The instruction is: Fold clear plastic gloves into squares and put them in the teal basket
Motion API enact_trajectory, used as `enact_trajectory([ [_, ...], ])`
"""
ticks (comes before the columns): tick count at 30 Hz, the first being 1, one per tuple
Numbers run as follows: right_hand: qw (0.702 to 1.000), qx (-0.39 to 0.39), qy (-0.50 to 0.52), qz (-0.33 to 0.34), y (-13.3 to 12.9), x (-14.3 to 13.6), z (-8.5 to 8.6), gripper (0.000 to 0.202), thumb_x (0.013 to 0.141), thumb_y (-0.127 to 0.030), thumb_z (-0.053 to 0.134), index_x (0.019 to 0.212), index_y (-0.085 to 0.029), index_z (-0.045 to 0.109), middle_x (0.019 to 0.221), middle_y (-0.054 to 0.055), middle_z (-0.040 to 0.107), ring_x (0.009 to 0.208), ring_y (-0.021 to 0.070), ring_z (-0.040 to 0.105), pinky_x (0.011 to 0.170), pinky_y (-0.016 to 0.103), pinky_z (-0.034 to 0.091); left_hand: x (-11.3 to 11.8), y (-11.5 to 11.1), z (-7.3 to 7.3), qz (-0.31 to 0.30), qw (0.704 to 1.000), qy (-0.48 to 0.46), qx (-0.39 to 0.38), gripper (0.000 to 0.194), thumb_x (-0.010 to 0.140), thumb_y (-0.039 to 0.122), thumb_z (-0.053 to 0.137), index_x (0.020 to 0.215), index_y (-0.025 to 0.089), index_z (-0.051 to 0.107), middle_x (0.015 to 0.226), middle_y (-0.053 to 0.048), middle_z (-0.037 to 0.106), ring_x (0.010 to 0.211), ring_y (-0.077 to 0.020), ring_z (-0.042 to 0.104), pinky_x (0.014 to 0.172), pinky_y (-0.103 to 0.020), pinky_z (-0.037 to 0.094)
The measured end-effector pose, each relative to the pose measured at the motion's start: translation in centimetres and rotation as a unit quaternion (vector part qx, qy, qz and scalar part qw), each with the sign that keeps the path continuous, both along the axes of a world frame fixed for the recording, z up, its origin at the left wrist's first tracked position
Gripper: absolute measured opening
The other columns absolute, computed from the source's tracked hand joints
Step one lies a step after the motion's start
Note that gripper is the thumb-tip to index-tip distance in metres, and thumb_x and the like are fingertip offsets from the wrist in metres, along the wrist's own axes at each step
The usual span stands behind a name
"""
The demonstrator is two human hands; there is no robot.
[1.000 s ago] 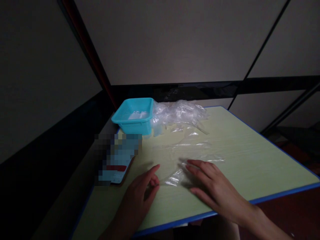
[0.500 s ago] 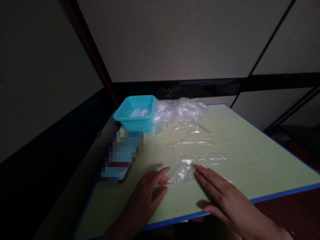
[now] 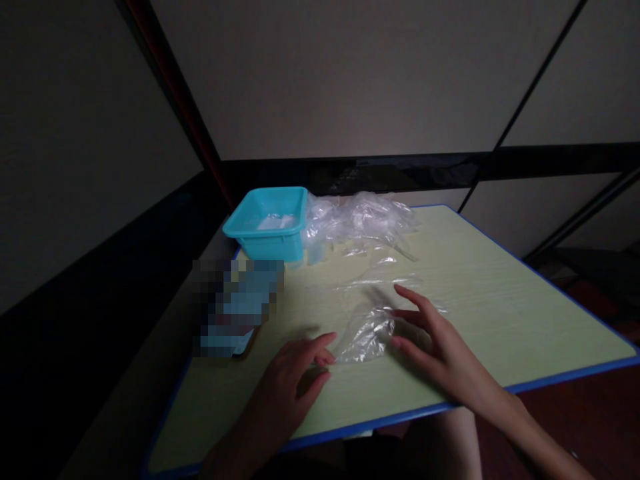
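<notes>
A thin clear plastic bag (image 3: 363, 337) lies crumpled on the pale green table (image 3: 505, 320), between my two hands. My left hand (image 3: 300, 373) rests at the bag's left edge, thumb and fingers apart, with the fingertips by the plastic. On the right side my right hand (image 3: 435, 337) is raised slightly over the bag, its fingers spread and nothing gripped in them. Beyond the hands, another flat piece of clear plastic (image 3: 380, 280) is spread on the table.
A turquoise basin (image 3: 275, 248) with white and clear material inside stands at the back left. Beside it lies a heap of clear plastic bags (image 3: 367, 217). A blurred flat bluish object (image 3: 245, 300) lies along the left edge. Wall panels rise behind the table.
My right hand has lifted off the plastic and its fingers have spread from a flat, closed-together pose. The left hand has stayed nearly in place.
</notes>
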State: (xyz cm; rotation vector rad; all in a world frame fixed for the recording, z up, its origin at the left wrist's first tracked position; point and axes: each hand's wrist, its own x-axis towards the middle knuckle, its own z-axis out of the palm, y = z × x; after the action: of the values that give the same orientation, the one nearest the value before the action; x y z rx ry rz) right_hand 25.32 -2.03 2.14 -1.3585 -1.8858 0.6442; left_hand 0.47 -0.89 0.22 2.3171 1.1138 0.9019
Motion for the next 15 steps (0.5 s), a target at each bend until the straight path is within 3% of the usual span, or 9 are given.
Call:
enact_trajectory([
  [2,0.996,-0.033,0.077,-0.002,1.4,-0.5,0.0,0.053,0.080,-0.023,0.052,0.128,-0.022,0.029,0.123,0.012,0.047,0.088,0.0180,0.060,0.076,0.036,0.052,0.0,0.1,-0.1,0.009,1.000,-0.004,-0.003,0.045,0.076,0.010,0.053,0.117,0.026,0.047,0.082,0.004,0.065,0.079,-0.0122,0.062,0.080,-0.028,0.049],
  [6,0.993,-0.050,0.110,-0.006,2.7,-0.9,-0.1,0.047,0.078,-0.017,0.049,0.123,-0.019,0.033,0.111,0.011,0.051,0.061,0.0098,0.055,0.058,0.028,0.050,0.0,0.2,-0.3,0.038,0.999,-0.017,-0.012,0.045,0.074,0.009,0.052,0.116,0.023,0.048,0.082,0.003,0.065,0.075,-0.0122,0.062,0.077,-0.028,0.050],
  [15,0.997,-0.029,0.065,-0.026,2.3,-0.3,-0.9,0.046,0.079,-0.016,0.046,0.123,-0.017,0.032,0.105,0.011,0.054,0.059,0.0106,0.054,0.054,0.027,0.047,0.0,0.5,-0.1,0.124,0.990,-0.044,-0.052,0.042,0.072,0.013,0.052,0.113,0.021,0.051,0.084,-0.001,0.065,0.077,-0.0151,0.062,0.078,-0.033,0.050],
])
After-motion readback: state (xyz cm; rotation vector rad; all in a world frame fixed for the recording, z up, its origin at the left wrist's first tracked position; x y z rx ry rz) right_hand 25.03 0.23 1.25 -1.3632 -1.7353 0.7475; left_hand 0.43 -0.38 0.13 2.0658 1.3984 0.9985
